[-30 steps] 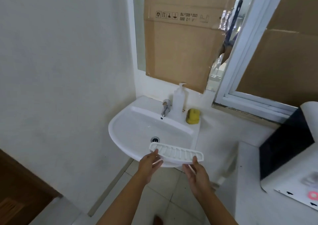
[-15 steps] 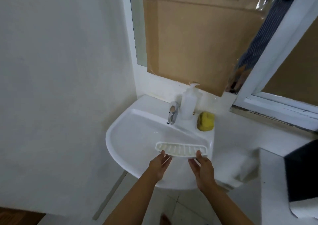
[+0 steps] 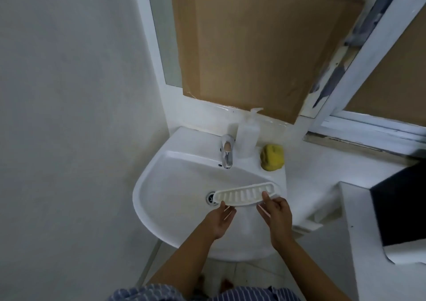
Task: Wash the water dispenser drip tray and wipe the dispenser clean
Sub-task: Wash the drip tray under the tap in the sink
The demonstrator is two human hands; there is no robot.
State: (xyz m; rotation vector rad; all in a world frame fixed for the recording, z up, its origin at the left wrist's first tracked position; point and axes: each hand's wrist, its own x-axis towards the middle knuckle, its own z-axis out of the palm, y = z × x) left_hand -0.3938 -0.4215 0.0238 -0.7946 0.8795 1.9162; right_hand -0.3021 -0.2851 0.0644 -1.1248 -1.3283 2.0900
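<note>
We held the white slotted drip tray (image 3: pixel 246 195) level over the basin of the wall-mounted sink (image 3: pixel 161 208), our left hand (image 3: pixel 219 220) gripping its near-left edge with the thumb on top and our right hand (image 3: pixel 276 215) pinching its near-right edge, so that the tray lay just beyond both hands, on their far side. The tray's left end hid part of the drain (image 3: pixel 210 198), while the chrome tap (image 3: pixel 227 154), a clear soap bottle (image 3: pixel 247 137) and a yellow sponge (image 3: pixel 272 157) stood well apart from it on the far rim.
</note>
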